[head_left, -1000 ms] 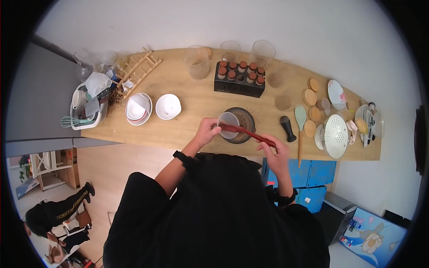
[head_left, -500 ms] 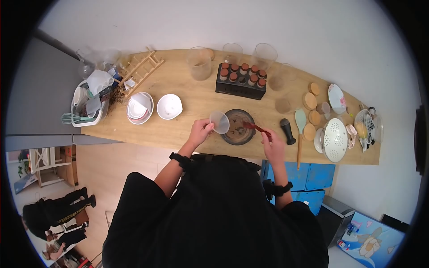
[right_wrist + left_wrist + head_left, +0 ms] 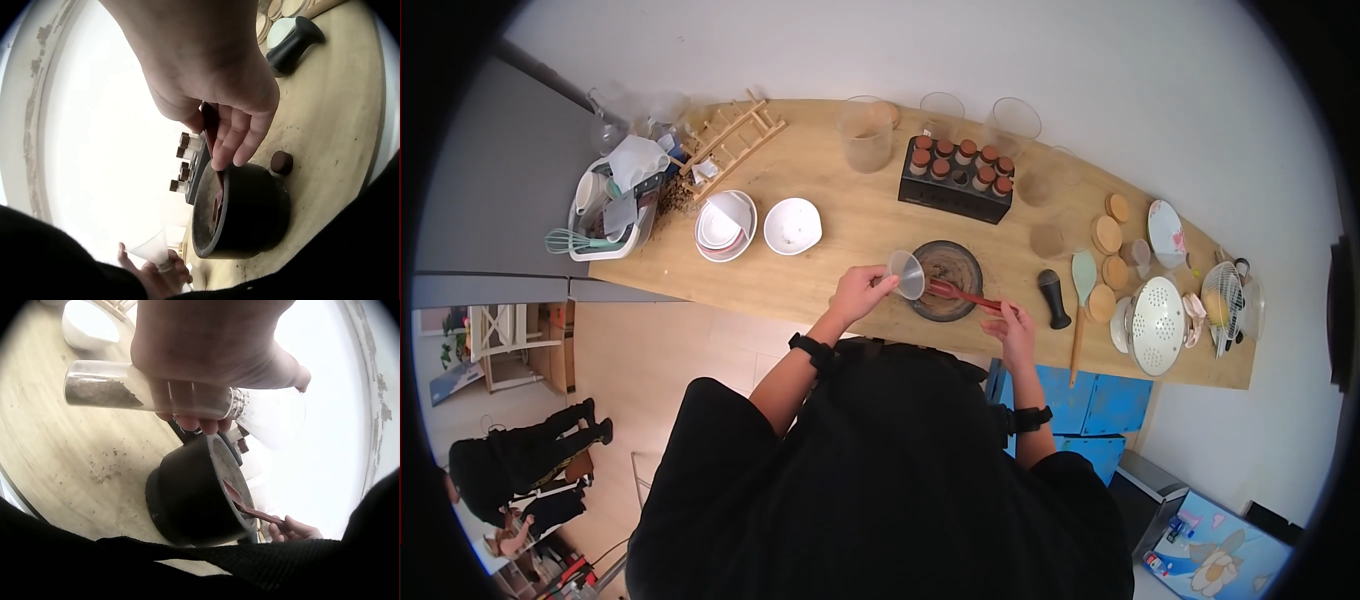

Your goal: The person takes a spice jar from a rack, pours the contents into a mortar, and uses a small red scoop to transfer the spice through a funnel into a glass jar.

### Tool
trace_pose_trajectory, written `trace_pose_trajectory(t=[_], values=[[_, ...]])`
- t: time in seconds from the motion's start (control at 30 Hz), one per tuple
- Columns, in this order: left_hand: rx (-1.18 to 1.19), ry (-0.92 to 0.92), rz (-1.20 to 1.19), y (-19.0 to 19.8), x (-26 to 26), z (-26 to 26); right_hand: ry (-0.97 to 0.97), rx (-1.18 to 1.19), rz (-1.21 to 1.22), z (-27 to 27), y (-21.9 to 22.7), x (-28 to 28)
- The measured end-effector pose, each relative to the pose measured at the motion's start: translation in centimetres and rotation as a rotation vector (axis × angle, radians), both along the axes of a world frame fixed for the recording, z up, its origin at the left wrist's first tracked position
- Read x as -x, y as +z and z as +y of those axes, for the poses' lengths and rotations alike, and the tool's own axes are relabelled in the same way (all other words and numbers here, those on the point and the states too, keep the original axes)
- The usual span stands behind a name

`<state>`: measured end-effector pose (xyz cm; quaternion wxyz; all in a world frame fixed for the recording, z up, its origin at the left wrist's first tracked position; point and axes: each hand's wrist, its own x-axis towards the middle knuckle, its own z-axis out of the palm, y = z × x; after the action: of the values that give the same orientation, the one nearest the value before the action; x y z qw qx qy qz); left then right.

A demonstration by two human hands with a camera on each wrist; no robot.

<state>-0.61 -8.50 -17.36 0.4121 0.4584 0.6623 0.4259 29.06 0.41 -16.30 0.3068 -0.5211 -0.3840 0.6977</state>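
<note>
My left hand [image 3: 861, 294] grips a glass vial [image 3: 94, 390] lying tilted in the left wrist view, with brown powder at its bottom end. A clear funnel [image 3: 906, 274] sits in the vial's mouth, beside the mortar's left rim. In my right hand [image 3: 1013, 330] is the handle of a dark red spoon [image 3: 975, 298], held between thumb and fingers. The spoon's bowl dips inside the black stone mortar [image 3: 187, 494], whose inner wall is coated with brown powder. A small dark brown stopper [image 3: 282, 162] lies on the table by the mortar.
Behind the mortar stands a black rack [image 3: 955, 195] of stoppered vials. A black pestle [image 3: 1054, 298], a green spatula [image 3: 1083, 280] and a white colander [image 3: 1157, 325] are to the right. White bowls [image 3: 793, 227] stand left; clear tall containers [image 3: 866, 135] line the back.
The spoon has moved from over the funnel down into the mortar, then toward its left side. The funnel and left hand shifted left off the mortar. The head view has turned slightly.
</note>
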Motion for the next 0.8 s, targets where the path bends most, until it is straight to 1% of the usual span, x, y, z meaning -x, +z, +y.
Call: trace_pose_trajectory(t=[0.07, 0.2, 0.27, 0.3, 0.37, 0.4, 0.47, 0.5, 0.57, 0.7, 0.77, 0.8], values=[[0.05, -0.019, 0.119, -0.9, 0.1, 0.2, -0.085, 0.042, 0.034, -0.1, 0.0, -0.9], [0.084, -0.051, 0.193, 0.7, -0.6, 0.5, -0.139, 0.003, 0.107, -0.2, 2.0, -2.1], [0.089, -0.142, 0.236, 1.1, -0.9, 0.8, -0.108, -0.145, 0.113, -0.3, 3.5, -1.9], [0.091, -0.142, 0.234, 1.4, -1.2, 1.1, -0.108, -0.143, 0.112, -0.5, 4.5, -1.2], [0.032, -0.193, 0.219, 2.0, -2.0, 1.5, 0.147, -0.392, -0.082, -1.5, 6.7, 0.7], [0.032, -0.194, 0.217, 2.1, -2.3, 1.6, 0.146, -0.391, -0.083, -1.9, 7.4, 1.2], [0.03, -0.182, 0.194, 2.2, -2.5, 1.7, 0.305, -0.589, -0.14, -2.4, 8.5, 1.8], [0.03, -0.181, 0.194, 2.1, -2.5, 1.6, 0.307, -0.588, -0.14, -2.4, 9.0, 1.7], [0.031, -0.172, 0.194, 1.6, -2.5, 1.5, 0.467, -0.721, -0.309, -2.4, 9.7, 1.5], [0.039, -0.169, 0.186, 1.1, -2.4, 1.3, 0.481, -0.781, -0.303, -2.7, 9.8, 1.4], [0.035, -0.15, 0.161, 0.6, -2.2, 1.3, 0.264, -0.642, -0.199, -2.3, 8.8, 0.8], [0.036, -0.151, 0.16, 0.4, -2.2, 1.2, 0.262, -0.641, -0.2, -2.1, 8.3, 0.5]])
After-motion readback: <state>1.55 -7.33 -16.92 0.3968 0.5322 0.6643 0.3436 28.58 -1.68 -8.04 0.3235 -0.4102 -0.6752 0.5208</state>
